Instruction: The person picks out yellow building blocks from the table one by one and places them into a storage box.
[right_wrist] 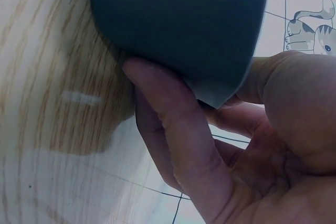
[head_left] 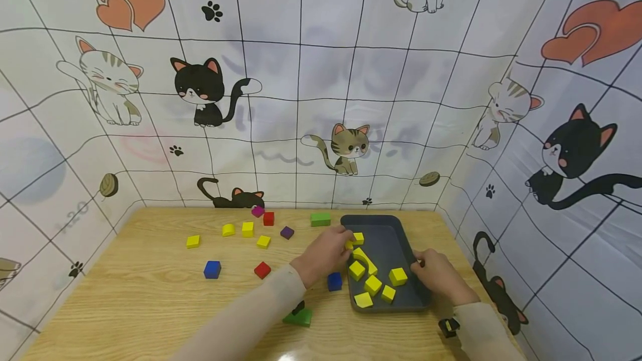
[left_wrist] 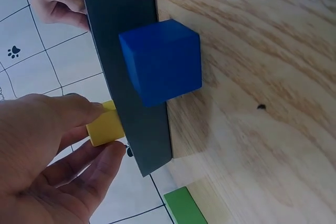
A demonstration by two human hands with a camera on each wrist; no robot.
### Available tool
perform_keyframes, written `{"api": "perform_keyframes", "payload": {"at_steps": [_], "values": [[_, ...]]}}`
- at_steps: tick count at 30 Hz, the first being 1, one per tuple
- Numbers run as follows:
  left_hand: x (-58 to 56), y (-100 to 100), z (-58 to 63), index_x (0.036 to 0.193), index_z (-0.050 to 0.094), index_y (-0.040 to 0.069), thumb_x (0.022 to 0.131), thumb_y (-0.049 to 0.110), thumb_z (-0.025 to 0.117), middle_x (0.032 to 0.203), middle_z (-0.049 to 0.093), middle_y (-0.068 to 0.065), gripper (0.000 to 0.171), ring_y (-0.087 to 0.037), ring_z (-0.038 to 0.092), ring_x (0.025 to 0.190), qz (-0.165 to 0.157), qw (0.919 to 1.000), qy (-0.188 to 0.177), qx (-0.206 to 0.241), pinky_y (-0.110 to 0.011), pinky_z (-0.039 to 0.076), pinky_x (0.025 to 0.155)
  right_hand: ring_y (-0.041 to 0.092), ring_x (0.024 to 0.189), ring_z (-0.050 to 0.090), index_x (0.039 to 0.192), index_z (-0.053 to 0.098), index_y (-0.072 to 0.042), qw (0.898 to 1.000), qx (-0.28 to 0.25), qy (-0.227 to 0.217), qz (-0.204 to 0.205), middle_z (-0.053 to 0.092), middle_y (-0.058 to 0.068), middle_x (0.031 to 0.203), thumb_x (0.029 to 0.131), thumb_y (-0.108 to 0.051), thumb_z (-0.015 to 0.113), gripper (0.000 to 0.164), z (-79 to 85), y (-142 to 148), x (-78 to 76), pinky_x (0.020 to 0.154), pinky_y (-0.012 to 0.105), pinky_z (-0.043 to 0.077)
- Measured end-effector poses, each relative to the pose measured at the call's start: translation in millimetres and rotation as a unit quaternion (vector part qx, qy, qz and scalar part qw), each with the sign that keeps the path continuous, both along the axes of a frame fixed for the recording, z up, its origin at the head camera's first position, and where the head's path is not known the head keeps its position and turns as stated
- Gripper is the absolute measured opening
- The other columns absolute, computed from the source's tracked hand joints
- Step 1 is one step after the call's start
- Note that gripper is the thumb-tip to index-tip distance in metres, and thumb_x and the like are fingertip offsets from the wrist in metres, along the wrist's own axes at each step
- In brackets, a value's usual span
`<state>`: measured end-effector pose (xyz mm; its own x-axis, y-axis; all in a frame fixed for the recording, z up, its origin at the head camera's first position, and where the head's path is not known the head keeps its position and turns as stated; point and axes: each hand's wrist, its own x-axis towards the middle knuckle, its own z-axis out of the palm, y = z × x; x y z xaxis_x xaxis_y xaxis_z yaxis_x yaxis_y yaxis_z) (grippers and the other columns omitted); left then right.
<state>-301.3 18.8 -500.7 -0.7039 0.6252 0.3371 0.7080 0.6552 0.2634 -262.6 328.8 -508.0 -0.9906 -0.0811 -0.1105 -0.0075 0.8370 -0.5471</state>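
Note:
A dark grey tray (head_left: 383,238) lies on the right part of the table, with several yellow blocks (head_left: 373,285) and a yellow arch (head_left: 370,266) in it. My left hand (head_left: 321,255) reaches over the tray's left rim. Between its thumb and fingers it pinches a yellow block (left_wrist: 106,128), best seen in the left wrist view. At the opposite side my right hand (head_left: 441,277) grips the tray's right rim, the thumb on one side of the wall and the fingers on the other. A blue cube (head_left: 334,281) sits just outside the tray's left wall, below my left hand.
A green block (head_left: 320,219) stands beyond my left hand, and a green triangular block (head_left: 299,317) lies partly behind my left sleeve. Yellow, red, purple and blue blocks (head_left: 212,269) are scattered over the left and back table. Cat-print cloth (head_left: 281,71) walls the table at back and sides.

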Motion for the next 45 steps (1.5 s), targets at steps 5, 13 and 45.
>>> {"api": "perform_keyframes", "payload": {"at_steps": [5,13,45], "values": [[0.6,2.5,1.0,0.122,0.066,0.011,0.095,0.017,0.072,0.113,0.061,-0.001,0.029,-0.008,0.060,0.094,0.005,0.9999,-0.007,-0.015,-0.011,0.049,0.077,0.014,0.046,0.039,0.142,0.048,0.007,1.000,-0.001,-0.001,0.002,0.068,0.014,0.092,0.095,-0.010,0.055,0.051,-0.9,1.4,-1.3,0.044,0.030,0.041],[4.7,5.6,4.9,0.122,0.068,0.011,0.095,0.016,0.071,0.112,0.063,-0.002,0.028,-0.010,0.061,0.097,0.010,0.9996,-0.006,-0.027,-0.014,0.050,0.080,0.015,0.046,0.040,0.144,0.047,0.005,1.000,-0.008,-0.006,-0.001,0.068,0.017,0.100,0.095,-0.010,0.056,0.051,-0.5,0.9,0.2,0.044,0.031,0.042],[-4.9,-79.1,3.2,0.134,0.062,0.024,0.082,0.069,0.068,0.130,0.054,-0.001,0.069,-0.024,0.053,0.115,0.143,0.9887,-0.013,-0.042,-0.053,0.043,0.098,0.013,0.046,0.036,0.143,0.047,0.007,1.000,0.002,-0.007,-0.003,0.060,0.009,0.075,0.096,-0.008,0.055,0.050,2.6,-4.1,2.1,0.044,0.029,0.039]]}}
